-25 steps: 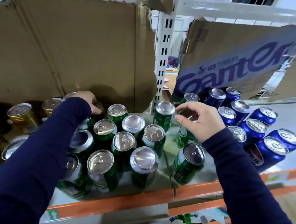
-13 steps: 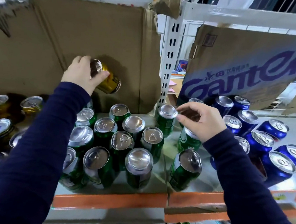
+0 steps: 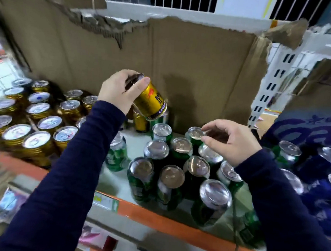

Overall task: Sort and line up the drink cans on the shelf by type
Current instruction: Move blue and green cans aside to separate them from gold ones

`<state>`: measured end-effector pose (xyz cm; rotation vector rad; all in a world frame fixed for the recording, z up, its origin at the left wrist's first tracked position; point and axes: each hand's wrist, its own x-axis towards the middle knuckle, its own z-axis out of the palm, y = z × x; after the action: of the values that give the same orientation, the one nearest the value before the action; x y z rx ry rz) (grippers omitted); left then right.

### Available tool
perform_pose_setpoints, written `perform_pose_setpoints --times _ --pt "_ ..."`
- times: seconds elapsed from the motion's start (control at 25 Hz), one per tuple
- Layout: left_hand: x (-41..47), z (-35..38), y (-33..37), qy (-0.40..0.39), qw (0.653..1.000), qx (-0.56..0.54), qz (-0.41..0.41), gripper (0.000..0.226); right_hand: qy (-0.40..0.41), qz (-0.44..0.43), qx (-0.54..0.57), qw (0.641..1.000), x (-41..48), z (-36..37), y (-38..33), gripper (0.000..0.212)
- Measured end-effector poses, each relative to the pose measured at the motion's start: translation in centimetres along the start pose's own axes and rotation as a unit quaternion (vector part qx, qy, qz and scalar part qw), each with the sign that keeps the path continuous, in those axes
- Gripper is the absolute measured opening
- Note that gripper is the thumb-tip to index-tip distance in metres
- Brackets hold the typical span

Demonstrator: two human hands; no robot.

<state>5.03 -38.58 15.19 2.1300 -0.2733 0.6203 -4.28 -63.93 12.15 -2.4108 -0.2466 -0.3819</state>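
Observation:
My left hand (image 3: 118,91) grips a gold can (image 3: 151,102) by its top, tilted in the air in front of the cardboard backing. Another gold can (image 3: 140,121) stands just below it beside the green ones. Several gold cans (image 3: 38,114) stand grouped at the left of the shelf. Several green cans (image 3: 174,171) cluster in the middle. My right hand (image 3: 231,140) hovers over the green group with fingers loosely curled and holds nothing; its fingertips are near the top of a rear green can (image 3: 195,134). Blue cans (image 3: 321,175) fill the right side.
Torn brown cardboard (image 3: 184,68) lines the back of the shelf. A white slotted upright (image 3: 269,89) divides the bays at right, with printed cardboard (image 3: 309,131) behind the blue cans. The orange shelf edge (image 3: 173,226) runs along the front.
My left hand lifted the gold can from the back of the green group and holds it raised. My view has swung left, showing more gold cans. My right hand has come off the green can it touched.

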Motion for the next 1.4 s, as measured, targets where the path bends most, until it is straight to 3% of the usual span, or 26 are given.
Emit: perform_pose_setpoints --times 0.24,0.56,0.72,0.88,1.04,1.16,1.32,1.4 --pt "3.5 -7.4 -7.7 0.003 1.0 0.016 0.003 0.04 -0.003 0.001 -0.019 1.0 4.6 7.6 -6.6 0.019" --pt "10.0 -15.2 -19.1 -0.103 0.986 0.099 0.082 0.052 0.019 0.076 -0.066 0.995 8.9 18.6 -15.1 0.019" --pt "11.2 -15.0 -22.0 -0.141 0.981 0.083 0.102 0.043 0.035 0.116 -0.074 0.99 9.8 21.9 -17.4 0.02" --pt "11.5 -13.3 -23.0 -0.201 0.974 0.048 0.093 0.049 0.033 0.141 -0.078 0.986 10.2 22.7 -18.4 0.019" --pt "12.2 -12.7 -23.4 -0.263 0.954 0.077 0.119 0.046 0.042 0.155 -0.091 0.983 10.3 22.6 -18.5 0.017" --pt "12.4 -12.4 -23.7 -0.264 0.953 0.081 0.122 0.046 0.058 0.169 -0.076 0.981 10.1 22.5 -18.2 0.015" --pt "11.3 -11.5 -24.4 -0.215 0.974 0.018 0.065 0.043 0.076 0.173 -0.067 0.98 9.6 22.4 -17.4 0.015" --pt "11.1 -10.8 -24.8 -0.248 0.966 0.04 0.061 0.046 0.08 0.168 -0.063 0.98 9.4 22.1 -17.0 0.015"
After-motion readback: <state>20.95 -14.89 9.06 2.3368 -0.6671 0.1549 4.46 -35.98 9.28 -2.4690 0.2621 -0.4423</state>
